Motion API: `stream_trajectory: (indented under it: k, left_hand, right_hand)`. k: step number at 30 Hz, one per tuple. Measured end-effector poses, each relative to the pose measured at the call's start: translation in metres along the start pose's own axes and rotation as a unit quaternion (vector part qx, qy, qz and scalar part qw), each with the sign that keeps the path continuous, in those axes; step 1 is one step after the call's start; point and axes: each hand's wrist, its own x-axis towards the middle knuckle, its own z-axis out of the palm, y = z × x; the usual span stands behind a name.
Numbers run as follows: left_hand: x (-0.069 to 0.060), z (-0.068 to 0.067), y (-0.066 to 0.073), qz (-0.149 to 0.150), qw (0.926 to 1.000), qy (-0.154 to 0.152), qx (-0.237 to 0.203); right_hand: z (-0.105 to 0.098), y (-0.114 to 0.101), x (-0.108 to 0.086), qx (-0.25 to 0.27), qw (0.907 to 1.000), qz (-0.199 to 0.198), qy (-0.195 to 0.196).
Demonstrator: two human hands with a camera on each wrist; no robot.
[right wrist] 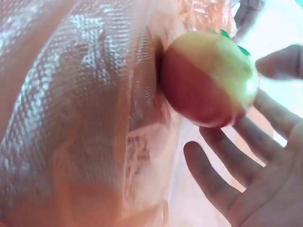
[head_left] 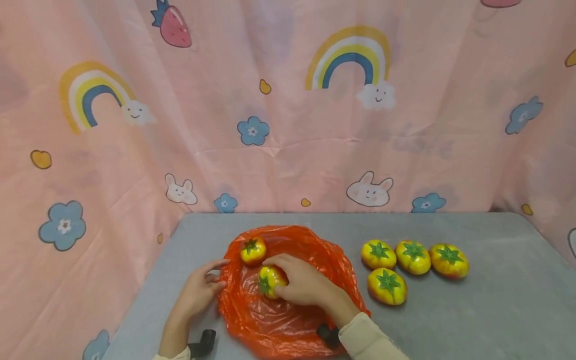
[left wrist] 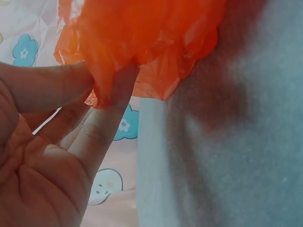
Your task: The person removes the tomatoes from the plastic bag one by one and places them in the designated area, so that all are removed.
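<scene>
A red plastic bag [head_left: 288, 320] lies spread open on the table. My left hand [head_left: 196, 292] pinches its left rim between thumb and fingers; the thin red film [left wrist: 156, 42] shows at the fingertips in the left wrist view. Inside the bag's mouth, my right hand [head_left: 300, 280] holds a glossy yellow-and-red persimmon [head_left: 268, 282] with a green leafy top. In the right wrist view the thumb and spread fingers lie around this persimmon [right wrist: 208, 80], close to the film. Another persimmon [head_left: 253, 251] rests in the bag, up and left of the held one.
Several more persimmons sit to the right of the bag, among them a near one [head_left: 387, 286] and a rightmost one [head_left: 449, 261]. The grey table [head_left: 486, 320] ends at the back against a pink printed curtain [head_left: 288, 170].
</scene>
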Motion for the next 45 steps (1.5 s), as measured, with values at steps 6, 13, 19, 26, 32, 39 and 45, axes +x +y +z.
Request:
stream_trajectory:
  k: [6,13,19,26,32,39,45]
  left_hand:
    - [0.001,0.001,0.0,-0.016,0.9998,-0.003,0.01]
    - [0.002,0.002,0.001,-0.014,0.9998,-0.005,0.012]
    - [0.002,0.003,0.006,-0.012,0.9999,-0.009,-0.002]
    - [0.003,0.003,0.008,-0.013,0.9999,-0.011,0.001]
    - [0.001,0.002,0.006,-0.007,0.9999,-0.01,0.001]
    - [0.001,0.002,0.007,-0.011,0.9999,-0.005,0.001]
    - [0.0,0.0,0.007,-0.006,0.9998,-0.005,0.016]
  right_hand:
    - [0.006,0.004,0.003,0.019,0.9995,-0.011,-0.023]
    - [0.004,0.013,0.001,0.01,0.9999,-0.008,-0.008]
    - [-0.001,0.016,0.001,0.029,0.9995,0.008,0.01]
    - [-0.005,0.017,-0.001,0.011,0.998,0.045,0.044]
    - [-0.004,0.019,-0.004,0.019,0.9985,0.044,0.025]
    - [-0.005,0.022,-0.004,0.037,0.9976,0.047,0.034]
    - [-0.004,0.024,-0.005,0.042,0.997,0.054,0.036]
